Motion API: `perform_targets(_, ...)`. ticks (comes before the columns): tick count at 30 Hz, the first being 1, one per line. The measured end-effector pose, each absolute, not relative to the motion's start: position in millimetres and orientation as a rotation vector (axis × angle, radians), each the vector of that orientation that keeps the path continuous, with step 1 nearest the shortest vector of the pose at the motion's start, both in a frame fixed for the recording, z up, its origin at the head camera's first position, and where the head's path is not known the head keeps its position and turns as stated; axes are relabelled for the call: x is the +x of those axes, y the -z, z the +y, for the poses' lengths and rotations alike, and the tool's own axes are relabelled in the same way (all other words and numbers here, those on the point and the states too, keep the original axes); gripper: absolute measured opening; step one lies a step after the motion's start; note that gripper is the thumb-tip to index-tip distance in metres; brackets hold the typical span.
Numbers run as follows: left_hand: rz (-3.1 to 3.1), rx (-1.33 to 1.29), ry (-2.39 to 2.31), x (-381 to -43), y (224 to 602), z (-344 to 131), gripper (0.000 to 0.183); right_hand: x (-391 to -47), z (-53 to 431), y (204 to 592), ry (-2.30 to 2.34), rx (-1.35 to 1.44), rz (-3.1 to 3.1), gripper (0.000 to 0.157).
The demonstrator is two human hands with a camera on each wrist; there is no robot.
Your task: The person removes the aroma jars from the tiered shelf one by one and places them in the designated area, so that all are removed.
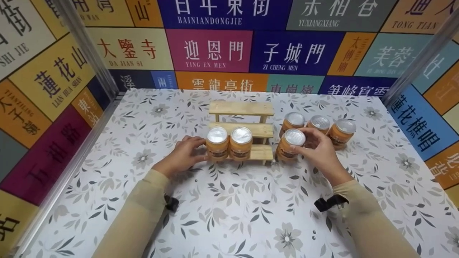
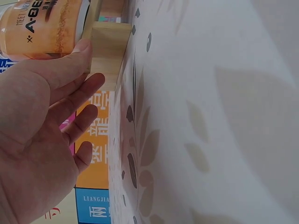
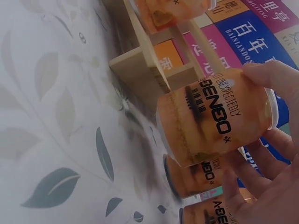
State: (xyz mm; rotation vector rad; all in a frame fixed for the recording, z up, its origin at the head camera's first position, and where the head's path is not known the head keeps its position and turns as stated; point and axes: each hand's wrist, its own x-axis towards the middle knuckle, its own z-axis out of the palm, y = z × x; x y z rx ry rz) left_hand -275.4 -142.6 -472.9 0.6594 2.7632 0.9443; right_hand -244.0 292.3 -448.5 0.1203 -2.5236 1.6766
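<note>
A three-step wooden stand [image 1: 241, 107] has two orange cans with silver lids on its lowest step, a left can [image 1: 217, 143] and a right can [image 1: 241, 144] side by side. My left hand [image 1: 184, 154] is at the left can, its thumb touching the side near the base in the left wrist view and the other fingers loosely bent. Just right of the stand, my right hand [image 1: 319, 145] holds another orange can [image 3: 212, 119] between thumb and fingers, slightly tilted. Dark lettering shows on its clear side.
Behind and beside my right hand, three more orange cans stand close together on the table: one [image 1: 294, 120], a middle one [image 1: 319, 122] and one at the right [image 1: 342, 132]. The stand's upper steps carry nothing. Signboard-patterned walls [image 1: 211, 50] enclose the leaf-patterned tabletop [image 1: 229, 215].
</note>
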Motion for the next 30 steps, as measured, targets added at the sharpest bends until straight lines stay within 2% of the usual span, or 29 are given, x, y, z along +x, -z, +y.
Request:
perform_targets(21, 2.756, 0.655, -0.958, -276, 474, -145, 0.063, -255, 295, 459, -1.674, 0.077, -2.610, 0.068)
perform_targets(30, 2.758, 0.640, -0.945, -276, 475, -145, 0.064, -254, 294, 459, -1.716, 0.085, -2.587, 0.074)
